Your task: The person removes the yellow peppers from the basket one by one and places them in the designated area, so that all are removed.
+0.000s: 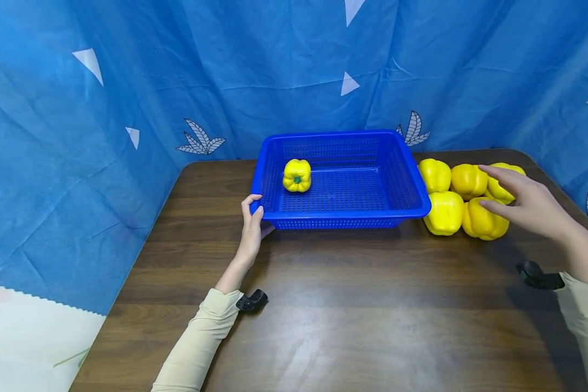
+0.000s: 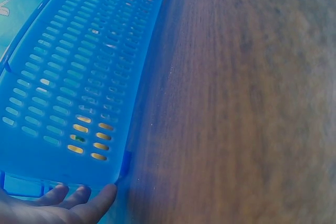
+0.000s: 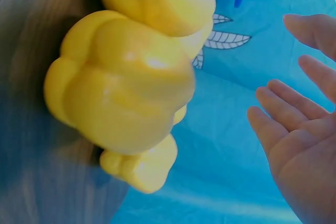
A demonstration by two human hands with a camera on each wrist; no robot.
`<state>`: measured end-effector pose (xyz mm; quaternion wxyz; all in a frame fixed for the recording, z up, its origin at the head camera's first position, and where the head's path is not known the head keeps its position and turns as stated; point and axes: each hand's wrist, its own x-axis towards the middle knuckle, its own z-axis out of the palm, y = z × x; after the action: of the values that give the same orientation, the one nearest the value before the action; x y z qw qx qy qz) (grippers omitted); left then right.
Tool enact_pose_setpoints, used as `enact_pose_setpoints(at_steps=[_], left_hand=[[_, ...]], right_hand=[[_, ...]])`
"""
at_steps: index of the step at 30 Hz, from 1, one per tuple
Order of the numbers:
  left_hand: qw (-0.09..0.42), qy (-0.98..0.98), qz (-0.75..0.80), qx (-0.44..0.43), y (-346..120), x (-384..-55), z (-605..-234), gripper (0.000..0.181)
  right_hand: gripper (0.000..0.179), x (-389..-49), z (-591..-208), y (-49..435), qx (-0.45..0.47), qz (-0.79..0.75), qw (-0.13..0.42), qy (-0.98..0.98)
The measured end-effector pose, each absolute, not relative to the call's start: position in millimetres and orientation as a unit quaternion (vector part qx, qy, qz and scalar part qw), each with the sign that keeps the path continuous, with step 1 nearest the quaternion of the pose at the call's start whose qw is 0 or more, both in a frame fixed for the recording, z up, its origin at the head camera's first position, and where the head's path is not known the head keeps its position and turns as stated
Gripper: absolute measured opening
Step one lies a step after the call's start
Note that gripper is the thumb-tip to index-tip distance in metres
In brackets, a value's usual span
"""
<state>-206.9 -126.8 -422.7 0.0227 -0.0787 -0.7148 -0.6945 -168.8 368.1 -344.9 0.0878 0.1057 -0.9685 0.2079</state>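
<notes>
My left hand [image 1: 251,231] grips the front left corner of a blue plastic basket [image 1: 343,214], thumb and fingers at its rim. In the left wrist view, fingertips [image 2: 109,191] lie against the end of the slotted basket wall [image 2: 79,77]. One yellow bell pepper [image 1: 296,175] sits inside at the left, green stem facing me. My right hand [image 1: 534,204] hovers with spread fingers over several yellow bell peppers [image 1: 443,213] clustered right of the basket. The right wrist view shows the palm [image 3: 307,156] apart from the nearest pepper [image 3: 121,85], with nothing in it.
A brown wooden table [image 1: 353,305] carries the basket and peppers. Behind and to the left hangs a blue curtain [image 1: 294,65] with white shapes. The basket's right end stands close beside the pepper cluster.
</notes>
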Motion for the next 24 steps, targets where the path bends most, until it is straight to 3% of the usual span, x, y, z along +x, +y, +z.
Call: enact_pose_setpoints(at_steps=[10, 24], left_hand=[[0.018, -0.703, -0.707, -0.074, -127, -208, -423, 0.034], [0.011, -0.71, -0.699, -0.078, -128, -207, -423, 0.034]], right_hand=[[0.068, -177, -336, 352, 0.154, 0.246, 0.122, -0.949], [0.062, -193, -316, 317, 0.191, 0.257, 0.121, -0.94]])
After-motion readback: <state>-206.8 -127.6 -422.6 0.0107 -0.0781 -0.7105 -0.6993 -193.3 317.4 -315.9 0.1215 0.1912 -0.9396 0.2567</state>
